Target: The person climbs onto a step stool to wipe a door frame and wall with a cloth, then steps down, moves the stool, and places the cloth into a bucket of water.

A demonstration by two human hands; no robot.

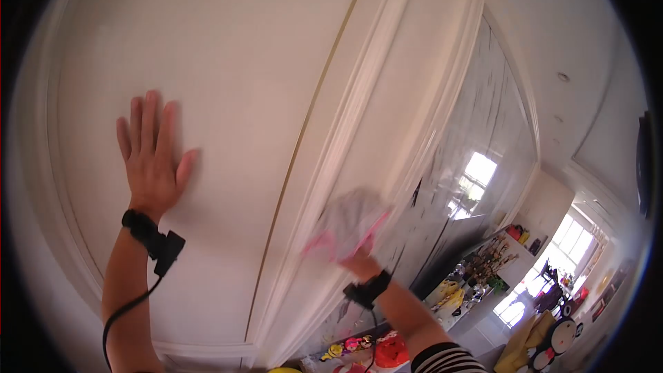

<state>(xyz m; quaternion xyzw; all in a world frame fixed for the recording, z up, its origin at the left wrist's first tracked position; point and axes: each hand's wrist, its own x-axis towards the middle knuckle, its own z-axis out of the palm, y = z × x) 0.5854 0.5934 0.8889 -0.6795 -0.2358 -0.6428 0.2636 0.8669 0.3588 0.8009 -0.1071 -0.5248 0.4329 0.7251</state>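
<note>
My left hand (153,166) lies flat against a white panelled door (221,76), its fingers spread and pointing up. A black strap with a small box and cable circles that wrist. To the right, my right hand (359,260) grips a grey-white cloth with pink edges (351,217) at the moulded white door frame (356,103). The cloth is smeared by motion, and it partly hides the fingers. A black band is on the right wrist, too, below it a striped sleeve (445,359).
A glossy grey-streaked wall panel (476,124) reflects a window beyond the frame. Lower right are a dark television (459,255), plants (487,262), red and yellow items, and a penguin-like plush toy (563,338). A bright window (570,242) stands farther back.
</note>
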